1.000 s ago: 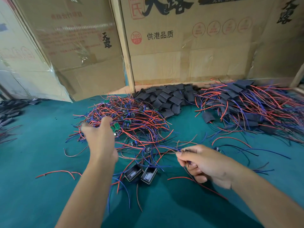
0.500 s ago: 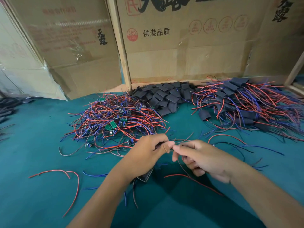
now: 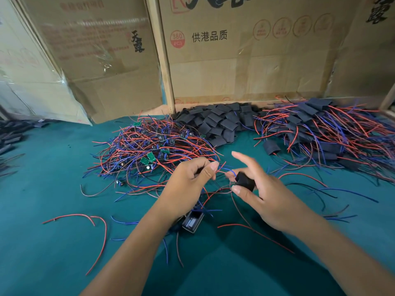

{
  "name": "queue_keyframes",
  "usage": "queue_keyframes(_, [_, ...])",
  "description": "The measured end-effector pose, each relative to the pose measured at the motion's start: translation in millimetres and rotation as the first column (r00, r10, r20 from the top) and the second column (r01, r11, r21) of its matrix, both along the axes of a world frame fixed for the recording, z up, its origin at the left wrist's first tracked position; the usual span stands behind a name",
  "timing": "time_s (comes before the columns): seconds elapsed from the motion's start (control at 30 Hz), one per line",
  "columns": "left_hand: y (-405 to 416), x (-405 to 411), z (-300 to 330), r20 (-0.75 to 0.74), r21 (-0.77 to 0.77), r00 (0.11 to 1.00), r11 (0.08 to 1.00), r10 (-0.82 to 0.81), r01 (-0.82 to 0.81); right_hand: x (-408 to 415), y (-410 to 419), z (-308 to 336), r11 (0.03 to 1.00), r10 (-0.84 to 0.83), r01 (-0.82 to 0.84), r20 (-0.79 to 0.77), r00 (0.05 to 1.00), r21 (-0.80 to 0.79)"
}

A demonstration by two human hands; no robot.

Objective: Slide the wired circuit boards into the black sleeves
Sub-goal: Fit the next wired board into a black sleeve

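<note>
At the far left edge of the green table (image 3: 42, 189) lies a small scatter of dark sleeves (image 3: 10, 137). Nearer the middle sits the heap of unsleeved circuit boards (image 3: 154, 150), small green boards tangled in red and blue wires. A loose red wire (image 3: 94, 227) curls on the cloth in front of it.

The left hand (image 3: 188, 184) has come away from that heap, where it was reaching a second ago, and now meets the right hand over the middle of the table. Its thumb and curled fingers pinch the red and blue wires (image 3: 223, 170) of one board; the board itself is hidden, so I cannot tell whether it is in the fist or already in the sleeve. Below the left wrist two black open-fronted parts (image 3: 192, 221) rest on the cloth.

The right hand (image 3: 263, 193) holds a black sleeve (image 3: 244, 181) between thumb and middle fingers, with the forefinger lifted straight and clear. Half a second ago no sleeve showed in it. The wires run straight to the sleeve's mouth, so threading looks to be under way.

Behind lie the pile of empty black sleeves (image 3: 220, 124) and, to the right, the heap of finished sleeved boards (image 3: 324, 133), all against cardboard boxes (image 3: 235, 60).
</note>
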State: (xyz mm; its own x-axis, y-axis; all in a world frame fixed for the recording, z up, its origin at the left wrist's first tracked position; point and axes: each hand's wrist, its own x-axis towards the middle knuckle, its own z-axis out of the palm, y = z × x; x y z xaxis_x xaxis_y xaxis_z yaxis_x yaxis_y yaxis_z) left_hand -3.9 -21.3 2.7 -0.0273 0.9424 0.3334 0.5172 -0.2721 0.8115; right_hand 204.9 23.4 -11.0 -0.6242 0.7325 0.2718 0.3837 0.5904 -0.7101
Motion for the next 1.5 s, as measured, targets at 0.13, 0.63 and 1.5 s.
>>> queue_keyframes(0.13, [-1,0,1,-0.013,0.003,1.000,1.000,0.007,-0.007,-9,-7,-4,1.000,-0.026,0.028,-0.122,0.992,0.012])
queue_keyframes(0.63, [-2,6,4,0.005,0.029,0.998,0.997,0.069,-0.069,-20,-11,-10,0.984,-0.147,0.163,-0.203,0.968,0.066])
queue_keyframes(1.5, [-4,-60,4,-0.661,-0.242,0.749,0.958,-0.046,-0.155,-22,-15,-5,0.975,-0.161,0.140,0.113,0.980,0.173])
